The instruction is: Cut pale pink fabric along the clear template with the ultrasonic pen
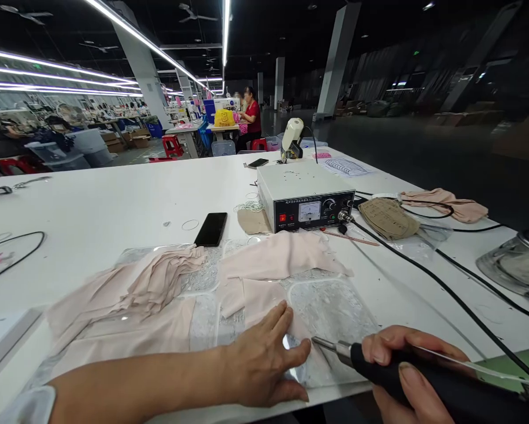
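My left hand (264, 359) lies flat with fingers stretched out on pale pink fabric (255, 297) at the near table edge. My right hand (409, 368) is wrapped round a black-handled tool (379, 362) whose metal tip (321, 341) points left, just beside my left fingertips. The fabric rests on a clear, scratched plate (335, 306). More pink fabric pieces (136, 288) are piled to the left.
A white control box with dial and knobs (306, 200) stands mid-table, black cables (423, 268) running from it. A black phone (211, 228), tan cloth (388, 218), more pink cloth (445, 203) and a metal bowl (515, 265) lie around. A person in red (250, 118) sits far back.
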{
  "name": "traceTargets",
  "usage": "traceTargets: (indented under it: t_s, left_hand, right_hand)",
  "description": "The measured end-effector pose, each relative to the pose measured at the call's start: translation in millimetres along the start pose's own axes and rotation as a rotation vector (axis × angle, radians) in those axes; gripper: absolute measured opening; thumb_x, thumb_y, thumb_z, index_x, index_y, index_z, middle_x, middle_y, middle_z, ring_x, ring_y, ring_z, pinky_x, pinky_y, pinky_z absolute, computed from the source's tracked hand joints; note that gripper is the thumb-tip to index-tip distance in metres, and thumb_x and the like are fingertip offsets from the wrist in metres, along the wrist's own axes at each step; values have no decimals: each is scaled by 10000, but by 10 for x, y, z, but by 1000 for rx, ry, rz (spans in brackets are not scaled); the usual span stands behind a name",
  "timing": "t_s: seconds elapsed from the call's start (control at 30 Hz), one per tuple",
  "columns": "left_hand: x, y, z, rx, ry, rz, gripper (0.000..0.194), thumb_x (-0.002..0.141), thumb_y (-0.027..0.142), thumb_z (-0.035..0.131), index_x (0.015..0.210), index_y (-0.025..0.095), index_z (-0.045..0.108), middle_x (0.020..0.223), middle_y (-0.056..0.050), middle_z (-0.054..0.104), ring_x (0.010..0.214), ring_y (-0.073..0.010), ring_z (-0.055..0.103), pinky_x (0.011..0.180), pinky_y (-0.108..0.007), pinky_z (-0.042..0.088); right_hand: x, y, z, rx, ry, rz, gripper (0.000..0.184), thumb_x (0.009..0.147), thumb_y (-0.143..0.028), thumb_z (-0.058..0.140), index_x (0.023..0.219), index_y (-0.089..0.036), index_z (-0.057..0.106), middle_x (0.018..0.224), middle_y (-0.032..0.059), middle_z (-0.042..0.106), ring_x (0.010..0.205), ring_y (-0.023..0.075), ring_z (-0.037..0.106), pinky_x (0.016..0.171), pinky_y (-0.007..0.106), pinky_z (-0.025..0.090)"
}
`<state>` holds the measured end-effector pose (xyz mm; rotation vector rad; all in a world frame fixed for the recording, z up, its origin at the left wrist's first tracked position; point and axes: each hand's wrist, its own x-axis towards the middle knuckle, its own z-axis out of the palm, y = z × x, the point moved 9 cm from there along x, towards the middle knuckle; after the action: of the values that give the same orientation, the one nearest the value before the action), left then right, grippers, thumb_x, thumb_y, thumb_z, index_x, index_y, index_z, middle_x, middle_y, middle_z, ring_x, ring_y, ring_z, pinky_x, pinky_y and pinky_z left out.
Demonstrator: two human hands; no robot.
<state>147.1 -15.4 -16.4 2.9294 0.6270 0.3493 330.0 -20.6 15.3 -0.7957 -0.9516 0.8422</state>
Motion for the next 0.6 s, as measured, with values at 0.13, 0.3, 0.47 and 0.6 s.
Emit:
traceTargets:
  t_s: [0.13, 0.3, 0.47, 0.6]
  left_hand:
    - [16, 0, -6, 5, -6, -10, 665, 887, 628, 541, 1346, 150, 487, 1296, -238, 469, 1286, -416, 430, 1086, -564, 342]
    - [24, 19, -43, 33, 0, -1, 700, 860, 658, 555, 1330, 140, 503, 1225, -230, 510, 1243, -411, 473, 1085, -545, 347]
    - [20, 20, -28, 27, 1, -5, 705, 855, 659, 565, 1330, 142, 504, 1260, -242, 501, 1257, -415, 457, 1080, -544, 346]
    - [22, 22, -12, 35, 4, -3, 718, 847, 668, 568, 1328, 138, 508, 1280, -259, 484, 1269, -427, 442, 1071, -547, 354]
  right_hand:
    - [23, 34, -92, 19, 23, -13, 121, 757, -302, 723, 809, -231, 639, 681, 27, 635, 545, 198, 626, 502, 416, 583]
    - [-16, -16, -18, -17, 42, -38, 138, 743, -216, 727, 831, -238, 624, 710, 10, 613, 559, 169, 605, 514, 391, 580]
    - [-31, -94, 28, -71, 81, -100, 169, 753, -218, 732, 822, -250, 581, 735, -4, 608, 552, 141, 572, 495, 359, 564]
    - [-9, -111, 82, -99, 35, -115, 175, 752, -187, 716, 828, -247, 572, 736, -3, 608, 566, 152, 583, 505, 365, 561]
